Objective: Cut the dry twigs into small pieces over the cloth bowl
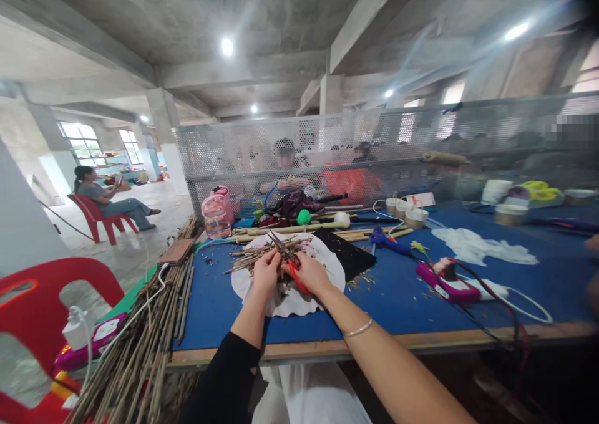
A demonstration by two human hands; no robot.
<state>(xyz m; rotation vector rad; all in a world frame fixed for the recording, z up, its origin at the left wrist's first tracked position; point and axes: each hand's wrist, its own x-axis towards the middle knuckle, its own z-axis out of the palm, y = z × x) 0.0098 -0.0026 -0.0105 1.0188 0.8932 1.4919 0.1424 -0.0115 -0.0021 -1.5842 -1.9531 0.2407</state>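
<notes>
Over a round white cloth or paper [241, 284], both hands are close together at a pile of dry brown twigs [248, 259]. My right hand [312, 274] is closed on red-handled scissors [297, 279], whose dark blades point up and away to the left. Beside the blades, my left hand [266, 272] has its fingers pinched on a twig among the pile; the fingertips are partly hidden. Short twig pieces lie around and under the hands.
Long sticks [135, 349] are stacked at the table's left edge, near a red chair [60, 293]. A glue gun [390, 243], power strip [447, 284] and cables lie right. Poles and a green ball [304, 216] lie behind, before a perforated metal screen [243, 156]. A person sits far left.
</notes>
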